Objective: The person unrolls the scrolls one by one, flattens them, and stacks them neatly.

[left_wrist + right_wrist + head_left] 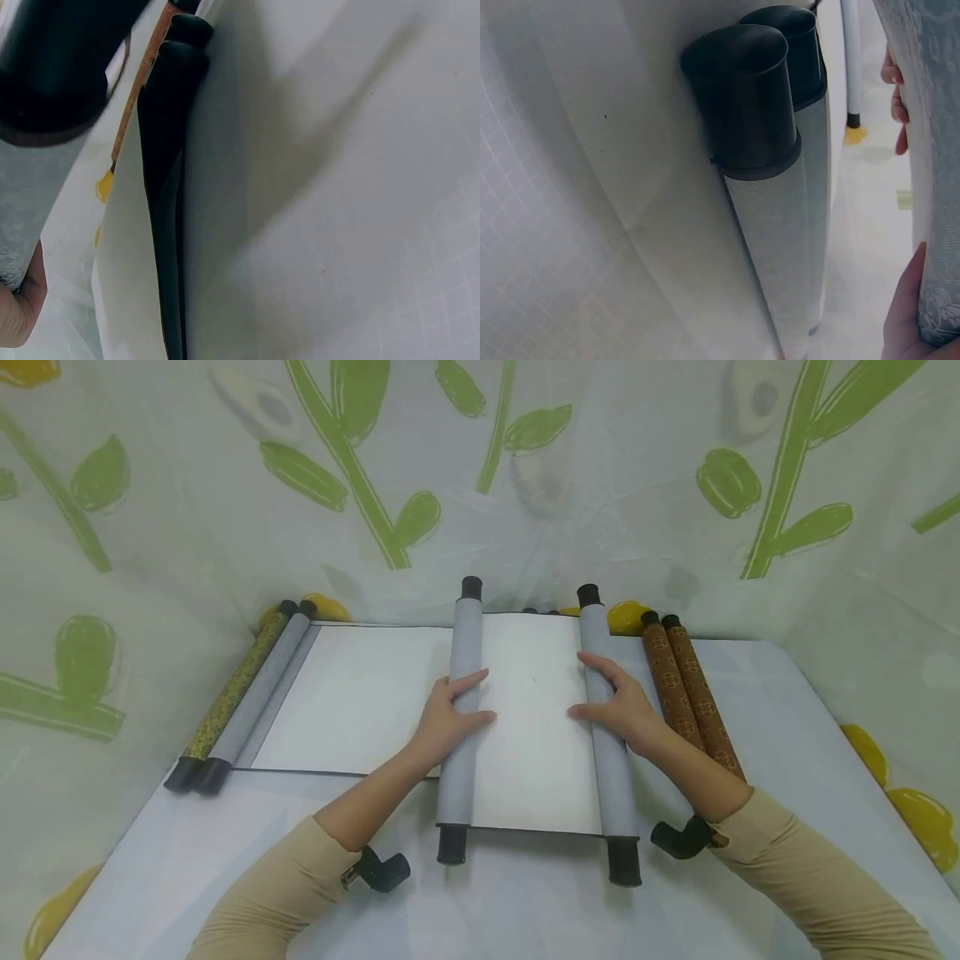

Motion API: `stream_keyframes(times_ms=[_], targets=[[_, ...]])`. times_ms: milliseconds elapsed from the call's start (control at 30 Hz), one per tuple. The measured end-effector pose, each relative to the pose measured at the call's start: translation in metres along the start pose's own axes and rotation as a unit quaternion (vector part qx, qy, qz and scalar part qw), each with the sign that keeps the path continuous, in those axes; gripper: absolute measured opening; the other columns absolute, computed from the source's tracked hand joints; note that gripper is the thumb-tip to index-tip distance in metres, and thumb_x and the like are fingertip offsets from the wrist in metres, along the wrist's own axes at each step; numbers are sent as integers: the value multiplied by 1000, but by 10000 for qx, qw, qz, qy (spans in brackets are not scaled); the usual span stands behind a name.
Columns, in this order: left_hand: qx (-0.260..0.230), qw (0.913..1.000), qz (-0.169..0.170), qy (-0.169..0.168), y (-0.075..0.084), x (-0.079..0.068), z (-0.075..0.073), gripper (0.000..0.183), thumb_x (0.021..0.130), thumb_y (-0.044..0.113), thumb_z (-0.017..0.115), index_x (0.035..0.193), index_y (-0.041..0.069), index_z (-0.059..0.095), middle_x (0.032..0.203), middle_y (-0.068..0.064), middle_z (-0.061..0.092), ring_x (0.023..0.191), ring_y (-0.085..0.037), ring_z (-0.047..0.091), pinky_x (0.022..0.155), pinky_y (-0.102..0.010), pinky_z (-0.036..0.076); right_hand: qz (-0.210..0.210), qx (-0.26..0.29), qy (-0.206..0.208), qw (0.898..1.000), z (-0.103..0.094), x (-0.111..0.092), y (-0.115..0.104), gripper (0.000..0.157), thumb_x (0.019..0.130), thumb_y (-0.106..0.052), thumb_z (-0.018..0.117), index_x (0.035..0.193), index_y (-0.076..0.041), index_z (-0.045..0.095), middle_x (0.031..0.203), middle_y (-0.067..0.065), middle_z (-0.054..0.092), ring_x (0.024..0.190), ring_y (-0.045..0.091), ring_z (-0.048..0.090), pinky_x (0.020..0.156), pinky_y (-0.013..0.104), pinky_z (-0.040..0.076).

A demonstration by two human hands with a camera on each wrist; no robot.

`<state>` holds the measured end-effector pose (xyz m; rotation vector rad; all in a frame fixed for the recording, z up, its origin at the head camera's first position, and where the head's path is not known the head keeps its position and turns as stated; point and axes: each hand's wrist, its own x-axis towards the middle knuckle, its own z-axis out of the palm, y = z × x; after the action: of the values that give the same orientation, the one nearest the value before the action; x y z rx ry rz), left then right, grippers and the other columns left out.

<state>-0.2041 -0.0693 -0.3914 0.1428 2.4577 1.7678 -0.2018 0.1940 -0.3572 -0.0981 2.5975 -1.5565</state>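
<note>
A partly unrolled scroll with blank white paper (536, 760) is held above the table between both hands. My left hand (441, 718) grips its left grey roller (456, 785), thumb and a finger over the paper's edge. With thumb and fingers spread round it, my right hand (621, 708) holds the right grey roller (615, 785). Black caps finish both rollers, as on the left roller's cap (45, 67) in the left wrist view. In the right wrist view, a black-capped roller (742, 105) lies on the table below, near the right hand's fingers (904, 307).
At left, another white scroll (360, 693) lies spread on the table (525, 918). A green-gold roll (240, 685) and a grey roller (260, 693) lie along its left end. Two brown patterned rolls (670, 681) lie at right. A leaf-print curtain (600, 510) hangs behind.
</note>
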Motion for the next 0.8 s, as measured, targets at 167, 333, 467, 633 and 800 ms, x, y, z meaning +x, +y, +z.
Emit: stream_keyframes(times_ms=[167,333,467,633,800], targets=[[73,10000,8,20,0,2,-1,61,77,18,75,134,30,54,144,-14,30,130,-37,34,96,-60,37,33,-9,40,10000,0,0,0,84,76,-3,75,148,-15,33,156,11,20,144,33,11,114,54,9],[42,10000,9,55,1,1,-1,60,79,10,69,134,28,54,144,-15,30,130,-37,34,97,-60,35,10,15,41,10000,0,1,1,81,77,3,69,147,-14,34,156,12,20,144,33,11,114,54,10],[50,9999,-68,56,1,1,-1,59,80,6,63,133,29,55,144,-14,30,130,-36,33,98,-60,35,-40,26,-47,10000,-1,0,2,78,79,6,63,148,-13,33,157,12,19,145,33,9,114,54,9],[128,9999,-69,58,0,1,-3,56,81,7,58,132,29,57,144,-14,30,131,-37,32,97,-61,35,32,47,-235,9997,-4,-1,2,74,82,6,55,148,-15,32,158,11,16,145,32,6,114,54,8],[93,9999,-47,91,-2,0,-7,53,82,7,55,131,27,58,145,-15,29,131,-36,31,97,-60,35,121,42,-287,9995,-6,-1,3,70,84,5,49,149,-16,31,158,11,15,145,32,6,114,53,10]])
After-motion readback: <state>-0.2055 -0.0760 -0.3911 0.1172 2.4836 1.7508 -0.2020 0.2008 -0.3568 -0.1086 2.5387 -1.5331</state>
